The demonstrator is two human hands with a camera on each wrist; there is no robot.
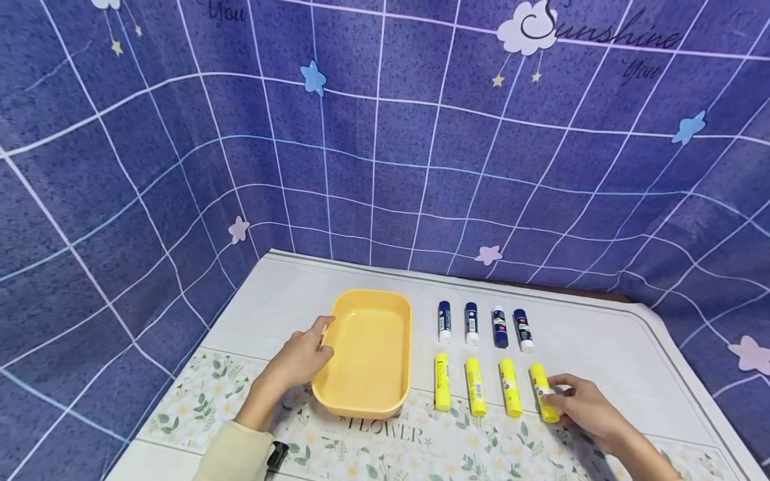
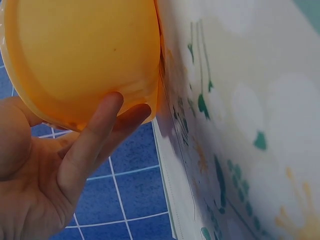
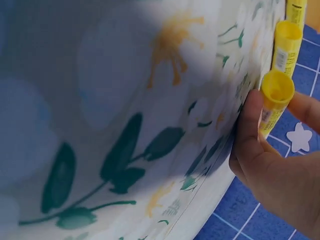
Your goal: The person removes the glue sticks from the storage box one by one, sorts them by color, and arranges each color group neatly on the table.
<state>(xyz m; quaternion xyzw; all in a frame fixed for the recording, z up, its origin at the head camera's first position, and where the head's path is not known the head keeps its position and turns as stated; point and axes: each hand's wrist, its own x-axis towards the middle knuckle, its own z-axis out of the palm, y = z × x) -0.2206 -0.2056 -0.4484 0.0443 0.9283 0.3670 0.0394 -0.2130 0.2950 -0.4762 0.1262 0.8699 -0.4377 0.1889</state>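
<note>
A yellow plastic tray (image 1: pixel 368 361) stands on the table in the head view. My left hand (image 1: pixel 303 357) holds its left rim, with fingers (image 2: pixel 95 130) against the outer wall in the left wrist view. My right hand (image 1: pixel 585 406) pinches the rightmost yellow glue stick (image 1: pixel 543 393) between thumb and fingers. That stick lies on the tabletop, at the end of a row of several. In the right wrist view its round end (image 3: pixel 278 89) faces the camera, between the fingertips. The neighbouring yellow glue stick (image 1: pixel 510 387) lies just left of it.
Behind the yellow row lie several navy-and-white glue sticks, the rightmost navy glue stick (image 1: pixel 523 331) nearest my right hand. A flower-printed cloth (image 1: pixel 385 454) covers the table. A blue gridded curtain (image 1: pixel 385 167) hangs behind and at the sides.
</note>
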